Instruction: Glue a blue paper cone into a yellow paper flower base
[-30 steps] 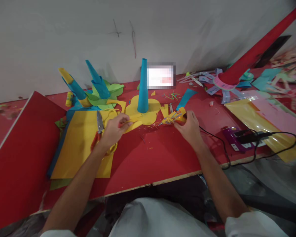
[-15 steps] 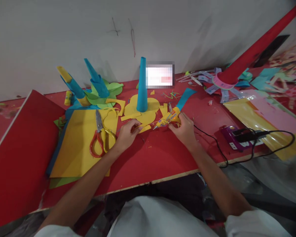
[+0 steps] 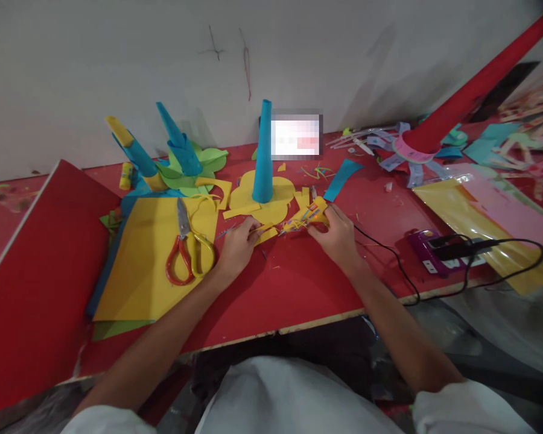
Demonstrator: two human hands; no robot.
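My left hand [image 3: 239, 244] pinches a thin yellow paper strip [image 3: 266, 228] low over the red table. My right hand [image 3: 336, 234] is wrapped round a yellow glue gun [image 3: 317, 211], whose tip points left toward the strip, among small paper scraps. Its black cord runs off to the right. Just behind both hands, a blue paper cone [image 3: 263, 163] stands upright on a yellow flower-shaped paper [image 3: 242, 196]. Yellow offcuts lie around and partly on the flower. A blue paper strip [image 3: 344, 179] lies beyond the glue gun.
Scissors [image 3: 187, 247] with red and yellow handles lie on yellow sheets [image 3: 131, 271] at left. Behind them stand more blue paper cones [image 3: 187, 158]. A purple power strip [image 3: 428, 253] sits at right, near a tall red cone [image 3: 470, 90]. A red board [image 3: 40, 289] leans far left.
The view has shifted slightly. The glue gun and my left hand with the yellow strip have moved very little; both hands keep their hold.
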